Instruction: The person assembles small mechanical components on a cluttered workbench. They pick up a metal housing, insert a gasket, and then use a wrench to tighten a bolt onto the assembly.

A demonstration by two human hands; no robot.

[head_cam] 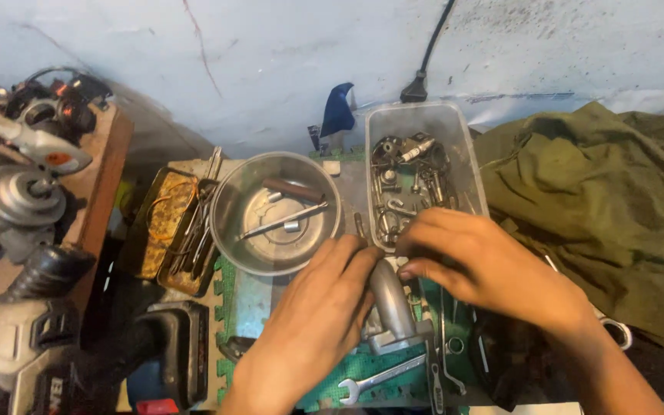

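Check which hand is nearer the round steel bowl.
Left. The left hand sits just below the steel bowl, by its lower right rim; the right hand is farther right, below the plastic tub.

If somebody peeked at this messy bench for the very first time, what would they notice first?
Probably the two bare hands in the middle: the left hand and right hand both grip a curved grey metal pipe part over the green foam mat. Just behind them sit a round shiny steel bowl holding a few tools and a clear plastic tub crammed with small metal parts. A rumpled olive-green cloth fills the right side.
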